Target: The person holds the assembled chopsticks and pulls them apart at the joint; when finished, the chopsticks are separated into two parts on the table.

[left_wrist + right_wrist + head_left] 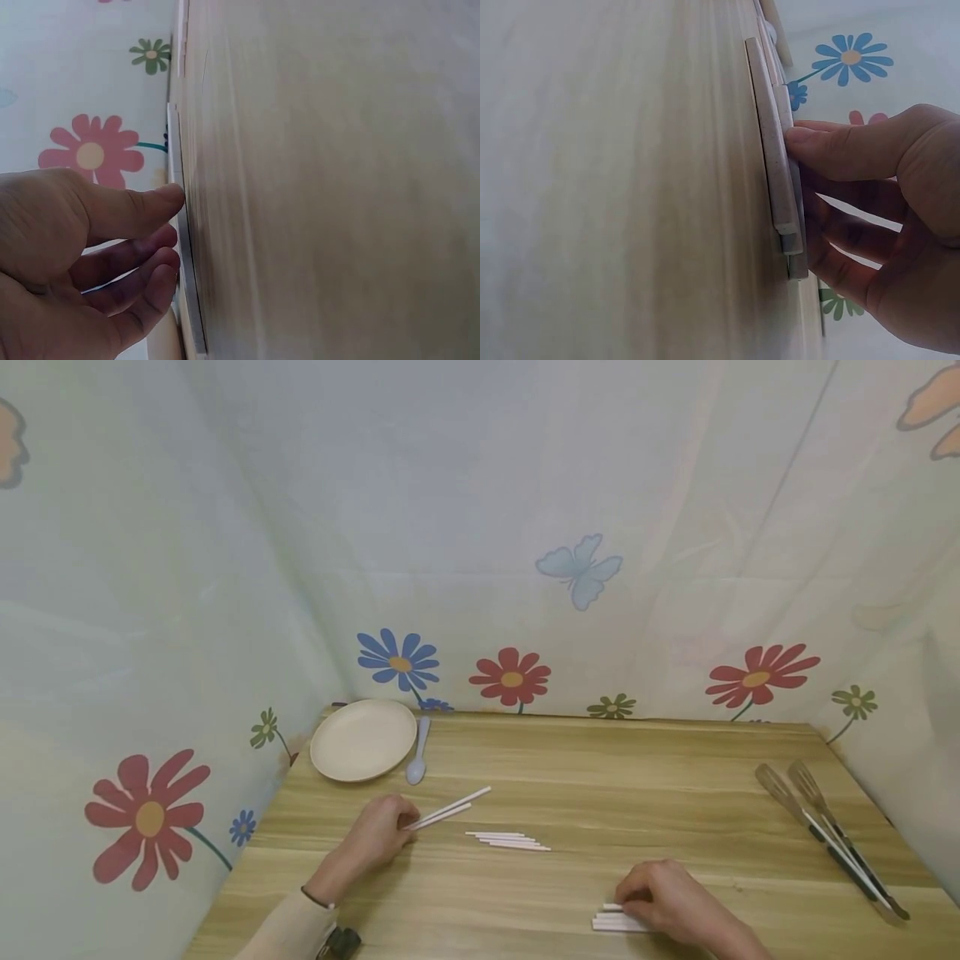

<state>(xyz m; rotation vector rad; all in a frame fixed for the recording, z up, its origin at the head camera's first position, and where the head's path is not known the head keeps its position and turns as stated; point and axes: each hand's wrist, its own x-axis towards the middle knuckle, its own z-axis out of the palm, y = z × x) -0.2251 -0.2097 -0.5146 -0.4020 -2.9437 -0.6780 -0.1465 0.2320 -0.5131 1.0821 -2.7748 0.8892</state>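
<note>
In the head view my left hand [378,828], left of centre over the table, pinches two thin white sticks [465,801] near their left ends; they fan slightly apart toward the right. Its thumb tip lies against a stick [174,146] in the left wrist view, fingers curled on the far side. At the front right, my right hand [671,897] grips several white sticks [618,925] lying side by side low at the tabletop. The right wrist view shows the thumb on these sticks [771,142], their ends uneven. Between the hands lies another small group of white sticks [510,842].
A cream plate [363,741] sits at the back left, with a grey-blue spoon [419,752] beside it. Two long-handled utensils [832,843] lie along the right edge of the wooden table [600,777]. A flower-printed curtain [480,527] encloses the back and sides.
</note>
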